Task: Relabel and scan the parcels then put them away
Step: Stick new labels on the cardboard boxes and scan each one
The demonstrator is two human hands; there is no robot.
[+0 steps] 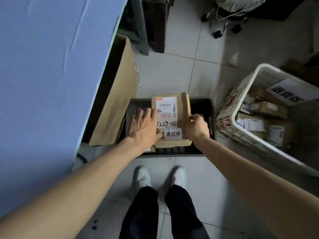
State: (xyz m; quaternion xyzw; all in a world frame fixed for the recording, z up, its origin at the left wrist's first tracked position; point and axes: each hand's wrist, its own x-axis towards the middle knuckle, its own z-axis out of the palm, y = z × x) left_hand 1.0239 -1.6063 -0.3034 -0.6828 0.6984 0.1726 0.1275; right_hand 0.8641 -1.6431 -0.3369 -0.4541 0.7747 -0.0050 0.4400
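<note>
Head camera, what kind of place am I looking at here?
Likely a courier depot's returns area: a labelled cardboard parcel held over a dark crate, a white basket of more parcels with a printed sign, and a tiled floor.

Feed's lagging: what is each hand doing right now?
Left hand: open, fingers straight, touching the parcel's left edge.
Right hand: grips the parcel's right edge.

Ref = dark crate. Mid-crate is filled by the parcel, w/ left hand resting on its left edge & right hand gripping its right edge. Open slot at the crate's right end. Left of the crate: cardboard box touching it, blocked. Right: white basket just beside, thin gap btwn. Beyond the crate: bare floor tiles, open. Near side: shoes, apart from the rim.
</note>
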